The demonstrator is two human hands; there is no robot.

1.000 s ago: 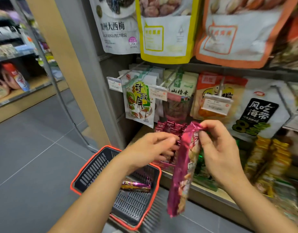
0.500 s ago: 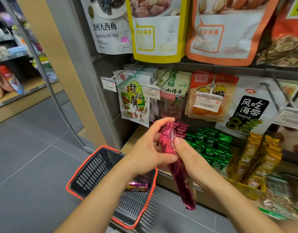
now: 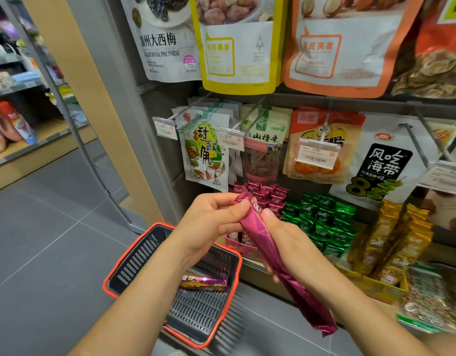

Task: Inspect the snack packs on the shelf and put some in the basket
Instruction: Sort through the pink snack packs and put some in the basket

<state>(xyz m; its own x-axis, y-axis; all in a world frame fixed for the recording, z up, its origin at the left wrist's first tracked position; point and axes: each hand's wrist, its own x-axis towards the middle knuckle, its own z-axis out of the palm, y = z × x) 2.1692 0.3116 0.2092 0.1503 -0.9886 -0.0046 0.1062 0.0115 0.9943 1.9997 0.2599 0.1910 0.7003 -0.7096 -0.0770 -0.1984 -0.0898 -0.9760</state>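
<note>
Two hands, left hand [image 3: 211, 222] and right hand [image 3: 288, 244], fingers clamped on the magenta snack pack [image 3: 299, 296]; slick wrapper could slip, missing the basket [image 3: 134, 268] at its seven o'clock

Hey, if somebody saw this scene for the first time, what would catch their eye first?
In the centre, a long shiny purple snack pack slants downward, its top pinched by the left hand and its middle held by the right hand. Below them, a dark basket with an orange rim holds a similar pack. To the right, green packs and yellow packs crowd the bottom shelf.
</note>
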